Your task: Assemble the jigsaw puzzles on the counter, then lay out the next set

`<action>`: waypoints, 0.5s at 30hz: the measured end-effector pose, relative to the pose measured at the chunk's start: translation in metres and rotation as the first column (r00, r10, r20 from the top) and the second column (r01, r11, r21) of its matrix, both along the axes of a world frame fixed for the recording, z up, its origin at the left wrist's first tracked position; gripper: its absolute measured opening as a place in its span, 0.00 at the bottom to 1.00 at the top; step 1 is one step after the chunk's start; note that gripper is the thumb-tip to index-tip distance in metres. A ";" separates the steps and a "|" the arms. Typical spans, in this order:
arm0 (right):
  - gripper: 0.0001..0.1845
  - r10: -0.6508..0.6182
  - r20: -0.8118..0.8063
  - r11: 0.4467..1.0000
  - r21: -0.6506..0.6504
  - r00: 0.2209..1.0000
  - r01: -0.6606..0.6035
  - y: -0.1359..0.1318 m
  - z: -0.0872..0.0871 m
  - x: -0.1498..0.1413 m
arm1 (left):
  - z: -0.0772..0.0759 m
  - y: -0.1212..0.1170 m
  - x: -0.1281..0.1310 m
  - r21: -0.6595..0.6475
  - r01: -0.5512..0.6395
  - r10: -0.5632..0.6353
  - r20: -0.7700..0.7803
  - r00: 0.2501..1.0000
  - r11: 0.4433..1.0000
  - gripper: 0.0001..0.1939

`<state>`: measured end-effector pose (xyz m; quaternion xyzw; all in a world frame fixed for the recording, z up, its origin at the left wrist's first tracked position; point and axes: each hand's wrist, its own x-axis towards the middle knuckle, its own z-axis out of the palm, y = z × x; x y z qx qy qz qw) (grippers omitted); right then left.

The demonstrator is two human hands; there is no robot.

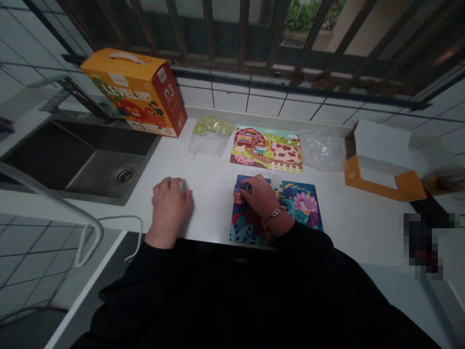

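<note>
My right hand (pixel 258 198), with a silver bracelet (pixel 276 212) at its wrist, rests on a partly assembled jigsaw puzzle (pixel 300 206) of a peacock and jungle leaves. Its fingers pinch a dark blue puzzle piece (pixel 247 188), partly hidden by them. My left hand (pixel 169 211) lies curled on the white countertop (pixel 210 203), closed around a small pale object (pixel 183 186), mostly hidden. Farther back lies a finished farm-animal jigsaw puzzle (pixel 267 150), with a red barn and a cow pattern.
A steel sink (pixel 105 162) with a tall faucet (pixel 78 99) lies left of the hands. An orange "Level Up" puzzle box (pixel 136 92) stands behind it. Clear plastic bags (pixel 321 150) (pixel 210 135), a white-and-orange box lid (pixel 381 162), tiled wall and barred window border the counter.
</note>
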<state>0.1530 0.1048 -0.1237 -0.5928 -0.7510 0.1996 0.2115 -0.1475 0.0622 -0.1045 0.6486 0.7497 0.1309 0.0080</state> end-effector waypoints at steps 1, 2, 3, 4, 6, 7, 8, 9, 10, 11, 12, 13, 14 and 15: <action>0.12 0.001 0.005 1.000 0.023 1.000 -0.002 -0.002 0.000 -0.001 | -0.001 0.001 -0.007 -0.012 -0.034 0.034 -0.004 0.999 0.999 0.25; 0.13 0.012 0.005 0.999 0.040 1.000 -0.013 -0.004 0.000 -0.002 | -0.003 0.002 -0.013 -0.024 -0.059 0.059 -0.007 0.998 0.998 0.26; 0.14 0.033 0.005 0.998 0.050 0.999 -0.034 -0.006 0.001 -0.004 | -0.005 0.002 -0.018 -0.036 -0.075 0.075 -0.010 0.997 0.997 0.27; 0.14 0.060 0.006 0.997 0.054 0.998 -0.060 -0.008 0.002 -0.005 | -0.007 0.003 -0.023 -0.043 -0.084 0.084 -0.013 0.996 0.995 0.28; 0.14 0.108 0.015 0.993 0.049 0.994 -0.109 -0.011 0.005 -0.007 | -0.011 0.004 -0.030 -0.052 -0.084 0.084 -0.018 0.996 0.995 0.28; 0.14 0.125 0.023 0.991 0.043 0.992 -0.126 -0.013 0.005 -0.007 | -0.013 0.004 -0.033 -0.055 -0.079 0.078 -0.017 0.997 0.995 0.27; 0.14 0.135 0.032 0.990 0.037 0.990 -0.136 -0.013 0.006 -0.008 | -0.014 0.004 -0.036 -0.057 -0.071 0.070 -0.014 0.997 0.996 0.26; 0.14 0.137 0.040 0.990 0.033 0.990 -0.139 -0.014 0.006 -0.008 | -0.015 0.005 -0.038 -0.060 -0.059 0.058 -0.011 0.998 0.996 0.25; 0.14 0.137 0.046 0.990 0.030 0.989 -0.139 -0.014 0.006 -0.007 | -0.016 0.005 -0.040 -0.062 -0.045 0.045 -0.008 0.999 0.997 0.24; 0.13 0.137 0.050 0.990 0.028 0.989 -0.138 -0.014 0.006 -0.007 | -0.016 0.005 -0.042 -0.065 -0.031 0.031 -0.007 0.999 0.997 0.23; 0.13 0.136 0.052 0.990 0.025 0.989 -0.138 -0.014 0.005 -0.006 | -0.016 0.006 -0.043 -0.069 -0.018 0.018 -0.004 1.000 0.997 0.22; 0.13 0.136 0.052 0.990 0.024 0.989 -0.138 -0.013 0.004 -0.005 | -0.016 0.006 -0.044 -0.075 -0.004 0.004 0.002 1.000 0.997 0.22; 0.13 0.139 0.052 0.990 0.023 0.989 -0.140 -0.012 0.003 -0.004 | -0.015 0.006 -0.044 -0.080 0.009 -0.008 0.015 1.000 0.997 0.22; 0.13 0.143 0.053 0.989 0.024 0.988 -0.145 -0.011 0.002 -0.004 | -0.015 0.007 -0.044 -0.083 0.022 -0.019 0.033 0.999 0.996 0.21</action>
